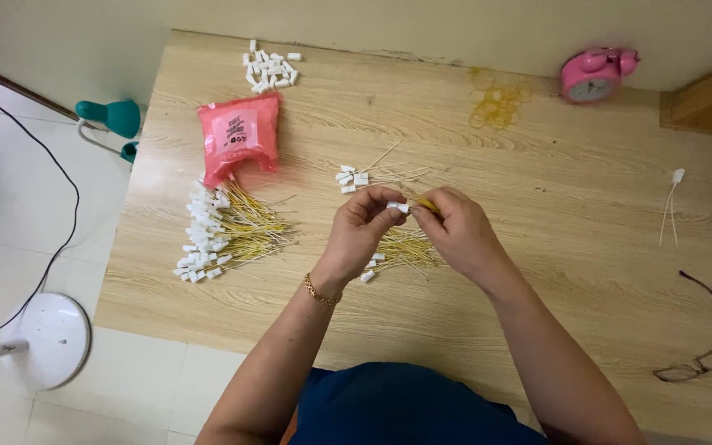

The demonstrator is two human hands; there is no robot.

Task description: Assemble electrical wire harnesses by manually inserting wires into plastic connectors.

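My left hand (360,231) pinches a small white plastic connector (398,207) above the middle of the wooden table (537,247). My right hand (457,229) meets it from the right, holding thin yellow wires (428,204) at the connector's end. Under both hands lies a loose bunch of yellow wires with white ends (401,250). A few loose white connectors (353,178) and wires rest just beyond my hands.
A large pile of finished yellow wires with white connectors (220,232) lies at the left, by a pink plastic bag (239,137). More white connectors (267,69) sit at the back edge. Yellow rubber bands (498,99), a pink alarm clock (593,74), eyeglasses (706,346) and a single wired connector (674,194) are to the right.
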